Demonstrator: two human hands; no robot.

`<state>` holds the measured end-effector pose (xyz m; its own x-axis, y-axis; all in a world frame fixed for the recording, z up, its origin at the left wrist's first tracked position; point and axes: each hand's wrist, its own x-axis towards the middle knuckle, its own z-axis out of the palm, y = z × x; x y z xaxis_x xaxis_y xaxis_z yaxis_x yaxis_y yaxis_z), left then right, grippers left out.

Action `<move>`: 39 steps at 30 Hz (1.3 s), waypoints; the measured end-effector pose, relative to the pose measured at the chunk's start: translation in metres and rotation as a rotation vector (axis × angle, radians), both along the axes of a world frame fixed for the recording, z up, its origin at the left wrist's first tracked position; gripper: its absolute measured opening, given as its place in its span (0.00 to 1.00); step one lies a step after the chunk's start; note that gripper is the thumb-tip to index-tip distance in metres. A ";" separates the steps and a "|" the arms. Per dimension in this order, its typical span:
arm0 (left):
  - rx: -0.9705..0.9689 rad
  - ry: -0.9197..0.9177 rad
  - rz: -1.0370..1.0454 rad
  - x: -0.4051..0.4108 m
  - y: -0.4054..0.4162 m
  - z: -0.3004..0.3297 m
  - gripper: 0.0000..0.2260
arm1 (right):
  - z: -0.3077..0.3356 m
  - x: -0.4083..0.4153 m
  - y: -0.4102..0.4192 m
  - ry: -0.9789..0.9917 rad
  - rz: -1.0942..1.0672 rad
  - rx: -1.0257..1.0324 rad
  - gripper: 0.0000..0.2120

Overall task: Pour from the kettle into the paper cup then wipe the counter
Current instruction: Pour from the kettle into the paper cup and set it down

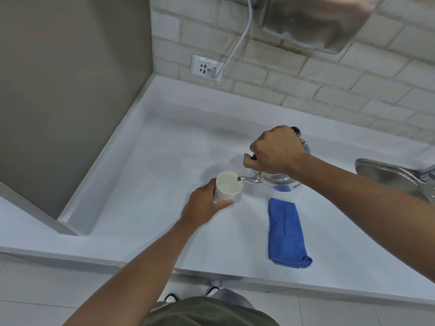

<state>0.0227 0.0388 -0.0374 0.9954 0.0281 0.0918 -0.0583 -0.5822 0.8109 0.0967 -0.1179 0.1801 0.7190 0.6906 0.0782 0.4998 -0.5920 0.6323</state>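
Observation:
A white paper cup [227, 184] stands on the white counter [150, 180], and my left hand [204, 205] grips it from the near side. My right hand [274, 150] grips the black handle of a shiny steel kettle [281, 181], which is tilted to the left. The kettle's spout [247, 179] reaches over the cup's rim, and the cup holds some pale liquid. A folded blue cloth [286, 234] lies flat on the counter, near and to the right of the cup, below the kettle.
A steel sink [390, 175] sits at the right edge. On the brick back wall are a socket [207, 68] with a plugged white cable and a steel appliance [315, 22] above. A grey panel [70, 102] bounds the counter's left side.

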 end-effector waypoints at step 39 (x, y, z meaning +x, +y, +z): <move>0.010 0.004 0.017 0.000 -0.002 0.000 0.30 | -0.004 0.002 -0.005 0.002 0.019 0.022 0.22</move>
<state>0.0227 0.0372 -0.0375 0.9952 0.0438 0.0878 -0.0450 -0.5915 0.8050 0.0991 -0.1228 0.1760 0.7062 0.7020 0.0922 0.5121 -0.5964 0.6181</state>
